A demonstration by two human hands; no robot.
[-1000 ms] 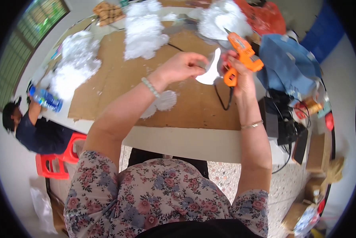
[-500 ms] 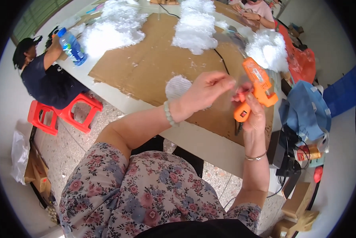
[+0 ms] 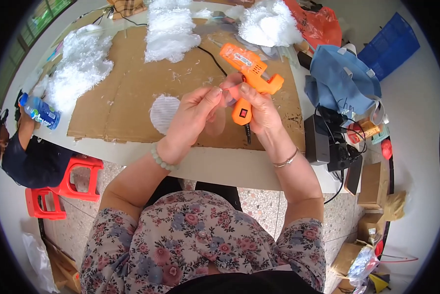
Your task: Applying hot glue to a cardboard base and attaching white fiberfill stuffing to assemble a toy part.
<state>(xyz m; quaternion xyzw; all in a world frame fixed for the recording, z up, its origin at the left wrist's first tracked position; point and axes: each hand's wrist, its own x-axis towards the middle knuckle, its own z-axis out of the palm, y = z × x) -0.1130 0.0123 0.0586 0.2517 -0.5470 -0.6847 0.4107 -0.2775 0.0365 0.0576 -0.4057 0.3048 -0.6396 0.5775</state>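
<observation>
My right hand [image 3: 265,109] grips an orange glue gun [image 3: 247,62] whose handle points down toward me. A black cord hangs from the end of the handle. My left hand [image 3: 193,113] is pinched close by it, with thumb and finger together at the fingertips of the right hand. What sits in that pinch is too small to make out. Something pinkish and see-through shows between the two hands, partly blurred. A round white textured disc [image 3: 165,113] lies on the brown cardboard [image 3: 117,98], left of my left hand.
White fluffy fibre [image 3: 168,32] lies in several heaps across the table. At the left stand a blue bottle [image 3: 42,113], a seated person [image 3: 34,159] and red stools [image 3: 83,179]. On the right are a blue bag [image 3: 342,81], a dark box [image 3: 316,139] and cables.
The view has swung to the right. My left hand has come closer to the right hand and now meets it beside the glue gun, which stays in my right hand.
</observation>
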